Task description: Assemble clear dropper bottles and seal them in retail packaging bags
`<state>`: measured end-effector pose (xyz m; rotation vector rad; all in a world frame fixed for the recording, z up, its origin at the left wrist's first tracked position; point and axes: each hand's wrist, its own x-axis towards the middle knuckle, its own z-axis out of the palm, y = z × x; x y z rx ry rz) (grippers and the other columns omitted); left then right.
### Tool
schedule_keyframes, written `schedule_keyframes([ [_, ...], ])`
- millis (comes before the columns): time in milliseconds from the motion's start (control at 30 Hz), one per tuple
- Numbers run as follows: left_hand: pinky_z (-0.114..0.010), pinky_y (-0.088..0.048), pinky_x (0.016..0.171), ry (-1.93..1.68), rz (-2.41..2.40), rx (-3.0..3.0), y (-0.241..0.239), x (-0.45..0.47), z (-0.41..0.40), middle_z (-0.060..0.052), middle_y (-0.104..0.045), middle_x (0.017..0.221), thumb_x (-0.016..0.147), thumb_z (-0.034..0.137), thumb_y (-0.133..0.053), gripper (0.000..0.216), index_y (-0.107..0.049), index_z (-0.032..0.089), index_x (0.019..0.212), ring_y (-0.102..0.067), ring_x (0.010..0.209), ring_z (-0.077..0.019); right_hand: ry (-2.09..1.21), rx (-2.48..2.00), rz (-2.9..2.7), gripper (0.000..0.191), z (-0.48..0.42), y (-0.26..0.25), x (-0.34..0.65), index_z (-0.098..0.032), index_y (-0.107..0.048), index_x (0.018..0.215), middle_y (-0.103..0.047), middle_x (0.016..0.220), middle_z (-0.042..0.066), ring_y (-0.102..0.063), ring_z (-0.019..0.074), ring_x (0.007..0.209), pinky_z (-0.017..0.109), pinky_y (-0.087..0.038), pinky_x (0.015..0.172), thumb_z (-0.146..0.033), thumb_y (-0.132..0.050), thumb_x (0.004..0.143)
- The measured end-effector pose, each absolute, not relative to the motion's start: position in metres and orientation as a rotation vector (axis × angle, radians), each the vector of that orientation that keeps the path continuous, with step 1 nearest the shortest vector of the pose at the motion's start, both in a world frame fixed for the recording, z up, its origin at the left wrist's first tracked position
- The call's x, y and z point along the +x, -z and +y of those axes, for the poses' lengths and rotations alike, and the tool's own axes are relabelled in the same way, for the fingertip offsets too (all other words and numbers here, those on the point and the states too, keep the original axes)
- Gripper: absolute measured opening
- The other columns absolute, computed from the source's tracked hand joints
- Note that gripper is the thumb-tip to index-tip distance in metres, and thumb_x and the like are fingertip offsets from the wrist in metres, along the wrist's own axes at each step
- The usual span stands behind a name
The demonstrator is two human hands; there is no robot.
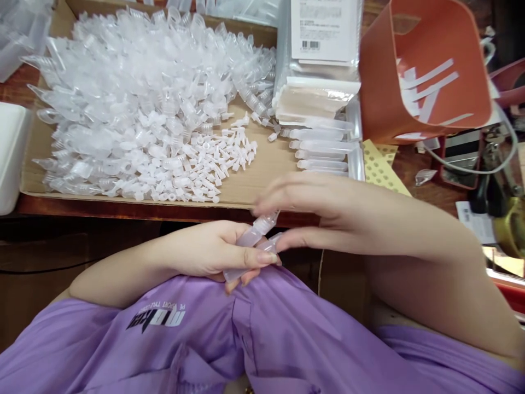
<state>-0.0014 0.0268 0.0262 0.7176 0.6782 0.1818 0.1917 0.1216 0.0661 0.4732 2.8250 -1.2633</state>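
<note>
Clenched around a small clear plastic bottle (250, 239), the left hand (213, 251) holds it low against the purple shirt (254, 339), just in front of the table edge, with the neck pointing up and to the right. The right hand (328, 219) comes in from the other side and pinches at the top of that same bottle with thumb and forefinger; its fingertips are blurred, so whether a small white stopper sits between them cannot be told. A second clear piece seems to lie beside the bottle under the right thumb (hard to make out).

Beyond the hands, a flat cardboard tray (262, 180) carries a large heap of empty bottles (143, 93) on its left and middle, and a scatter of little white stoppers (221, 156) nearer the front. To the right of the tray lies a short row of capped bottles (324, 148) beside a stack of plastic packets (315, 98), with an orange bin (426, 71) further right.

Judging by the piles, the work looks barely begun: only a handful of bottles lie finished, while the heap of empties and loose stoppers is large, so most of it probably remains.
</note>
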Motion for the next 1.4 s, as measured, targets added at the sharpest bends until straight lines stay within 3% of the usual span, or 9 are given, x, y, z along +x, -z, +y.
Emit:
schedule_keyframes([
  [133, -0.021, -0.036, 0.051, -0.093, 0.613, 0.721, -0.025, 0.000, 0.028, 0.003, -0.052, 0.060, 0.087, 0.053, -0.063, 0.043, -0.053, 0.015, 0.069, -0.049, 0.051, -0.0073, 1.207, 0.347, 2.810, 0.042, 0.123, -0.066, 0.197, -0.016, -0.070, 0.085, -0.064, 0.073, 0.003, -0.057, 0.0115, 0.067, 0.024, -0.039, 0.063, -0.039, -0.040, 0.102],
  [267, -0.021, -0.030, 0.047, -0.100, 0.593, 0.705, -0.024, 0.002, 0.030, 0.004, -0.051, 0.058, 0.089, 0.048, -0.061, 0.040, -0.053, 0.016, 0.068, -0.046, 0.047, -0.0059, 1.240, 0.293, 2.890, 0.037, 0.120, -0.062, 0.196, -0.015, -0.068, 0.100, -0.067, 0.091, 0.007, -0.060, 0.0139, 0.081, 0.024, -0.041, 0.067, -0.043, -0.044, 0.100],
  [433, -0.020, -0.032, 0.047, -0.094, 0.599, 0.698, -0.025, 0.003, 0.030, 0.004, -0.052, 0.061, 0.089, 0.048, -0.062, 0.039, -0.053, 0.016, 0.069, -0.044, 0.046, -0.0052, 1.125, 0.311, 2.895, 0.043, 0.118, -0.060, 0.197, -0.015, -0.067, 0.084, -0.063, 0.073, 0.005, -0.055, 0.0140, 0.070, 0.026, -0.037, 0.064, -0.042, -0.039, 0.102],
  [567, -0.020, -0.033, 0.049, -0.103, 0.609, 0.723, -0.026, 0.003, 0.030, 0.005, -0.052, 0.061, 0.091, 0.047, -0.061, 0.040, -0.053, 0.016, 0.068, -0.043, 0.046, -0.0048, 1.298, 0.257, 2.848, 0.032, 0.117, -0.064, 0.197, -0.013, -0.065, 0.104, -0.068, 0.094, 0.008, -0.060, 0.0140, 0.080, 0.025, -0.042, 0.070, -0.039, -0.045, 0.100],
  [700, -0.020, -0.032, 0.048, -0.108, 0.630, 0.742, -0.026, 0.002, 0.029, 0.005, -0.049, 0.058, 0.091, 0.051, -0.057, 0.043, -0.052, 0.016, 0.068, -0.046, 0.048, -0.0062, 1.194, 0.422, 2.798, 0.028, 0.114, -0.065, 0.197, -0.015, -0.065, 0.097, -0.067, 0.085, 0.006, -0.057, 0.0139, 0.071, 0.026, -0.040, 0.063, -0.032, -0.043, 0.100],
  [867, -0.020, -0.038, 0.054, -0.108, 0.632, 0.805, -0.030, -0.001, 0.029, 0.004, -0.051, 0.061, 0.093, 0.050, -0.055, 0.043, -0.052, 0.016, 0.067, -0.049, 0.053, -0.0068, 1.416, 0.293, 2.780, 0.028, 0.115, -0.063, 0.200, -0.016, -0.063, 0.111, -0.068, 0.097, 0.007, -0.061, 0.0140, 0.083, 0.025, -0.045, 0.072, -0.034, -0.045, 0.100],
  [1233, -0.021, -0.038, 0.053, -0.083, 0.636, 0.957, -0.032, 0.002, 0.030, 0.004, -0.048, 0.056, 0.097, 0.053, -0.046, 0.048, -0.051, 0.017, 0.066, -0.046, 0.051, -0.0075, 1.073, 0.256, 3.014, 0.038, 0.107, -0.054, 0.191, -0.016, -0.057, 0.074, -0.053, 0.068, 0.003, -0.042, 0.0135, 0.063, 0.027, -0.033, 0.064, -0.031, -0.035, 0.102],
  [1333, -0.021, -0.037, 0.052, -0.110, 0.680, 1.001, -0.034, 0.002, 0.029, 0.005, -0.048, 0.058, 0.097, 0.052, -0.045, 0.045, -0.050, 0.017, 0.068, -0.043, 0.050, -0.0070, 1.101, 0.390, 2.924, 0.038, 0.107, -0.057, 0.192, -0.015, -0.060, 0.076, -0.056, 0.069, 0.004, -0.046, 0.0143, 0.064, 0.028, -0.033, 0.063, -0.033, -0.038, 0.101],
  [1400, -0.021, -0.039, 0.054, -0.224, 0.749, 0.995, -0.037, 0.004, 0.028, 0.005, -0.049, 0.062, 0.097, 0.049, -0.048, 0.039, -0.050, 0.018, 0.075, -0.044, 0.052, -0.0071, 1.193, 0.576, 2.962, 0.035, 0.102, -0.059, 0.197, -0.015, -0.063, 0.091, -0.063, 0.084, 0.007, -0.054, 0.0172, 0.076, 0.030, -0.038, 0.070, -0.040, -0.040, 0.100],
])
